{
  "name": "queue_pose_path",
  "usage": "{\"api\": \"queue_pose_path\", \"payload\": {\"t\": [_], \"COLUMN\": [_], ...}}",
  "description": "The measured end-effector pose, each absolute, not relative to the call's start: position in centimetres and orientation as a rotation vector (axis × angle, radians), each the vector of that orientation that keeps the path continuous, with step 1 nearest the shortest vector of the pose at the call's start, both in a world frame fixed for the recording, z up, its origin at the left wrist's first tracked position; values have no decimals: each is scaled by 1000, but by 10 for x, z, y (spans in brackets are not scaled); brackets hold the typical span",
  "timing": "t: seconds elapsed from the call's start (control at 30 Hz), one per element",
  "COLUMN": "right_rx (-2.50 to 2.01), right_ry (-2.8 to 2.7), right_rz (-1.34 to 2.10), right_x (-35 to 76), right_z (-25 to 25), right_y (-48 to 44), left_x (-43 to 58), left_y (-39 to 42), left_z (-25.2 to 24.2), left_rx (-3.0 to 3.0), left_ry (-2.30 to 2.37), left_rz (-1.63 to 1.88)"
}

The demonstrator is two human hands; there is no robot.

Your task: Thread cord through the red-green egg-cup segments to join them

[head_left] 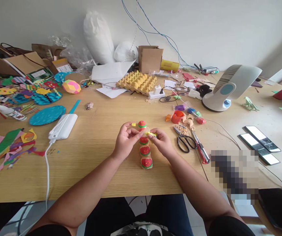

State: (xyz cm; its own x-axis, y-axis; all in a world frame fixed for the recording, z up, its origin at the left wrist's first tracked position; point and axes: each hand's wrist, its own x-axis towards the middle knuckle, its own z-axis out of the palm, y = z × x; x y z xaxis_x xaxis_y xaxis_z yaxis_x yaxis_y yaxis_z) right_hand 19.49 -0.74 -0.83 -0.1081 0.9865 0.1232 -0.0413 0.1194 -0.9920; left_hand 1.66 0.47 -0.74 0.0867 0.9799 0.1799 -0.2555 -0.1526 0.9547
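Note:
A row of several egg-carton cups [145, 151] runs away from me on the table. Red faces with yellow eyes and green rims, which look like modelling clay, cover them. My left hand [128, 140] and my right hand [161, 143] meet just above the row, partly hiding its middle. Their fingertips pinch a small pale, filmy piece with yellow clay [151, 134] at its right end; whether the film is a plastic wrapper I cannot tell. Close to my left index finger shows a separate small yellow bit [133, 124].
Scissors [185, 140], a red utility knife [201, 147] and an orange-red tub [177, 116] lie to the right. Clay packets [192, 110] sit behind them. A white power bank [64, 126] with its cable, paper scraps [10, 147] and blue discs [47, 115] occupy the left.

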Motion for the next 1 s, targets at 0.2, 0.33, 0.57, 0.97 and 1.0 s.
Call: {"api": "queue_pose_path", "payload": {"t": [0.2,0.33,0.57,0.97,1.0], "right_rx": [-1089,-1068,-1060,-1831,-1925], "right_ry": [-1432,-1581,-1750,-1686,-1678], "right_rz": [1051,925,745,242,206], "right_x": [199,199,199,248,253], "right_z": [-5,-3,2,-10,-11], "right_y": [-9,-9,-15,15,17], "left_x": [14,16,17,7,5], "left_y": [3,0,-3,21,23], "left_z": [-7,-10,-10,-23,-24], "left_rx": [1345,1466,1432,1295,1269], "left_ry": [829,766,773,1025,1041], "left_rz": [1324,1209,1171,1508,1548]}}
